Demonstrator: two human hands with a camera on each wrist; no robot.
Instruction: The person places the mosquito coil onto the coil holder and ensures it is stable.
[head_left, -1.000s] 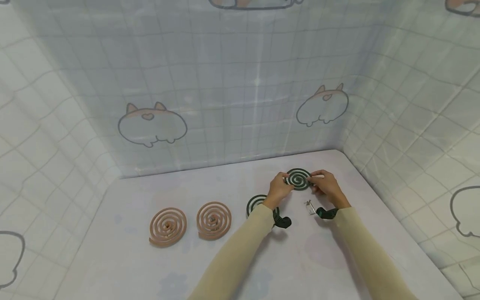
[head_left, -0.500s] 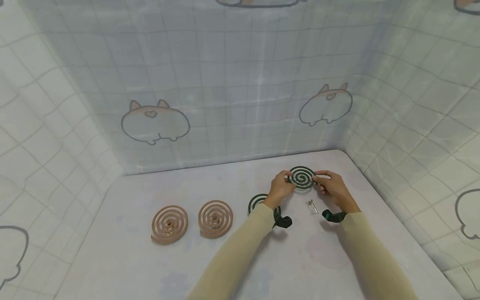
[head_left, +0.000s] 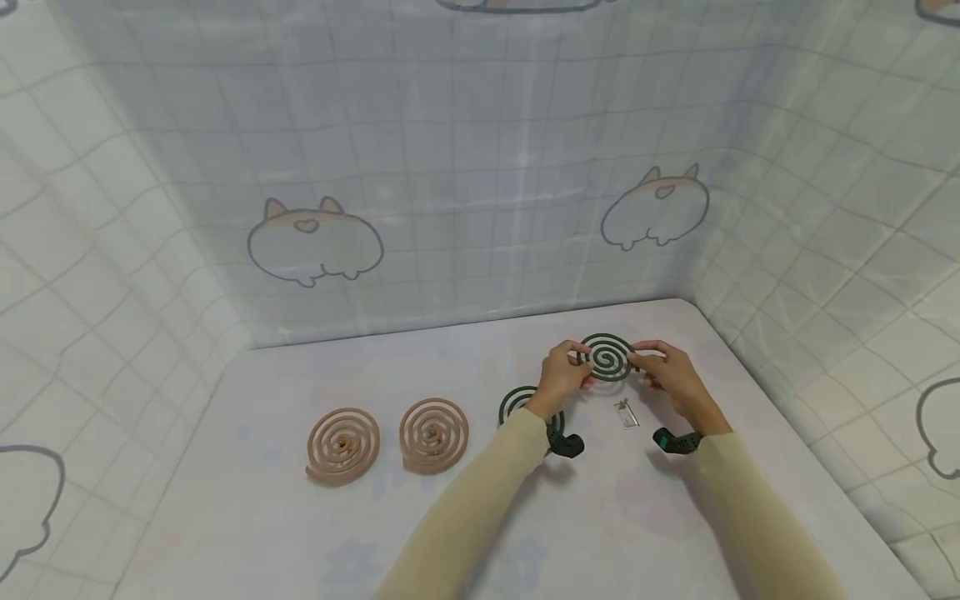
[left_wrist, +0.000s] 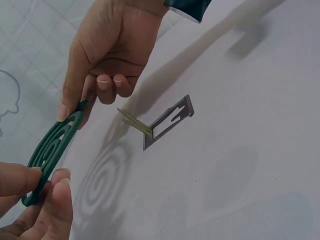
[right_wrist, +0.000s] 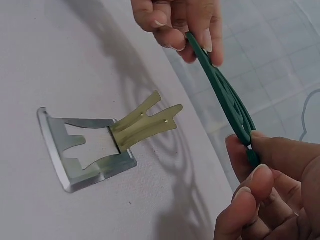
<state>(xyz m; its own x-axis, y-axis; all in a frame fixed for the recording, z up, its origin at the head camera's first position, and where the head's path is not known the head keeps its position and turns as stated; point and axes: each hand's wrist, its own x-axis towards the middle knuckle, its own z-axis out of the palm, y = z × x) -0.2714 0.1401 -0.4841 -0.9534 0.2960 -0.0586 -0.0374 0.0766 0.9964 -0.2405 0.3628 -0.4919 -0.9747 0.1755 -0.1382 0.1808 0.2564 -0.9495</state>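
Note:
A dark green mosquito coil (head_left: 606,358) is held between both hands, off the tabletop, with its spiral shadow falling below. My left hand (head_left: 561,377) pinches its left rim between thumb and fingers. On the opposite rim, by the coil's outer end, the thumb and fingers of my right hand (head_left: 670,379) pinch it. Both wrist views show the coil (right_wrist: 225,97) tilted, nearly edge-on. Beneath the hands lies a small metal coil stand (right_wrist: 112,172) with a raised, forked brass-coloured tab (right_wrist: 145,122). Beside my left wrist, a second green coil (head_left: 515,406) is partly hidden by the forearm.
Two brown coils (head_left: 342,444) lie side by side on the left half of the pale table (head_left: 262,533), with small metal pieces showing at their centres. Fabric walls with a grid pattern (head_left: 480,208) enclose the table at the back and both sides.
Both hands have shifted slightly to the right with the green coil between them. My right wrist has moved rightward, away from the metal stand. The other coils stay put.

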